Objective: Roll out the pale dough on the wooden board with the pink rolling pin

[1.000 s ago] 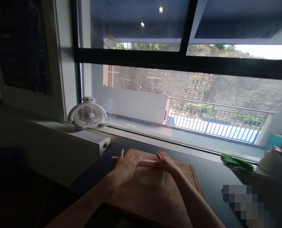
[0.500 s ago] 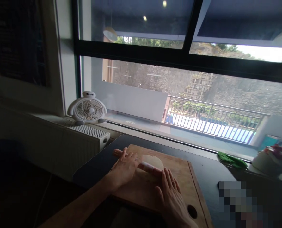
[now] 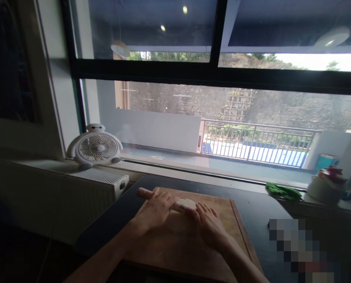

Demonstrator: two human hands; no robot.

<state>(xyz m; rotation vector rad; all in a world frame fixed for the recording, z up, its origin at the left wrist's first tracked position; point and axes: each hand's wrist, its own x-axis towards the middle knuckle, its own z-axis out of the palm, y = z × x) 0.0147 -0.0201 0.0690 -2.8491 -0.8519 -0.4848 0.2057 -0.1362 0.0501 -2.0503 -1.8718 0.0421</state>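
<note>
A rolling pin (image 3: 180, 206) lies across a flat, pale sheet of dough (image 3: 188, 202) on a wooden cutting board (image 3: 175, 255). My left hand (image 3: 159, 204) presses over the pin's left part, its handle end sticking out past the fingers. At the other end, my right hand (image 3: 207, 220) bears down on the pin, fingers bent over it. Parts of the pin and of the dough are hidden beneath both hands and the pin itself.
The board sits on a dark table (image 3: 259, 212) by a window. A white fan (image 3: 97, 147) stands on a radiator (image 3: 101, 179) at left. On the sill lie a green cloth (image 3: 283, 192) and a pale pot (image 3: 326, 190). A blurred patch covers the right table edge.
The view has swung slightly right and up. The pin has turned beneath my palms and lies farther over the dough's far part. My right hand has moved forward and its fingers curl more.
</note>
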